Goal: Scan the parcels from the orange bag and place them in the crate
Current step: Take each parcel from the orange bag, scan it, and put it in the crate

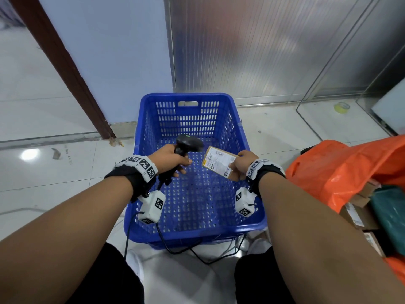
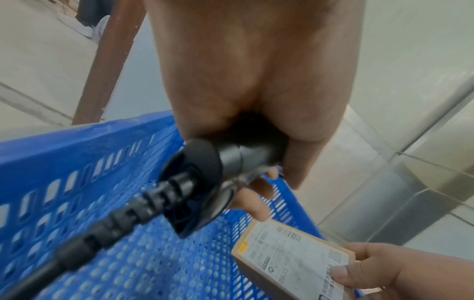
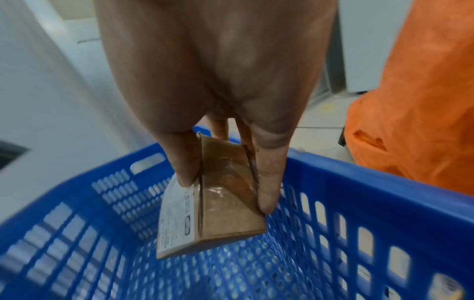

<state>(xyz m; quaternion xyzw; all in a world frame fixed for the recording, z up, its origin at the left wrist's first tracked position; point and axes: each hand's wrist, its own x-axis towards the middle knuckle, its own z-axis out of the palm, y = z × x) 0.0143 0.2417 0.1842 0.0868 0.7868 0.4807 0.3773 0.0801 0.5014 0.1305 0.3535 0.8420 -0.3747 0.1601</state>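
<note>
Small brown cardboard parcel (image 1: pixel 219 162), white label up, above the blue perforated crate (image 1: pixel 230 132); orange bag (image 1: pixel 341 172) right of crate.

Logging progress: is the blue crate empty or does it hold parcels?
Empty. The crate's perforated floor shows bare; the one parcel is held above it in the right hand.

Both forearms bare, no sleeves. Each wrist wears a black strap (image 1: pixel 131 178) topped by a white band (image 1: pixel 140 164) printed with square black-and-white markers; same set on the right wrist (image 1: pixel 259 168). A white boxy camera module (image 1: pixel 152 207), also marker-printed, hangs under the left wrist, another (image 1: pixel 244 204) under the right. Thin black cables (image 1: pixel 127 238) trail from the modules. Black trousers (image 1: pixel 114 277) on both legs.
</note>
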